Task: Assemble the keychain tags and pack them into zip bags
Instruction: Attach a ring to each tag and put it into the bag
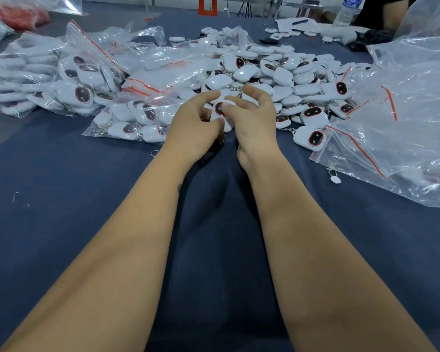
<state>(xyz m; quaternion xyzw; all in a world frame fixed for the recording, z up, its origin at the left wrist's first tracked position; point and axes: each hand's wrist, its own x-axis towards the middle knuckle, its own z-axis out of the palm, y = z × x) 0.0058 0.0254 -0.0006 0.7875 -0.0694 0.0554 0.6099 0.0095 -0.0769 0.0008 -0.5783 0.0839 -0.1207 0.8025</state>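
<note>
Bare forearms (no sleeves), short-nailed fingers

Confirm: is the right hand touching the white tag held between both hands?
Touching. Head view shows the right hand with its thumb tip pressed on the white tag, which the left hand also holds.

White keychain tag, dark oval face w/ red rim, held between both hands just above tabletop. Loose tag pile behind it, white, faces up and down mixed, metal rings showing. Filled zip bags at left, red seal strips. Empty zip bags heaped at right.
</note>
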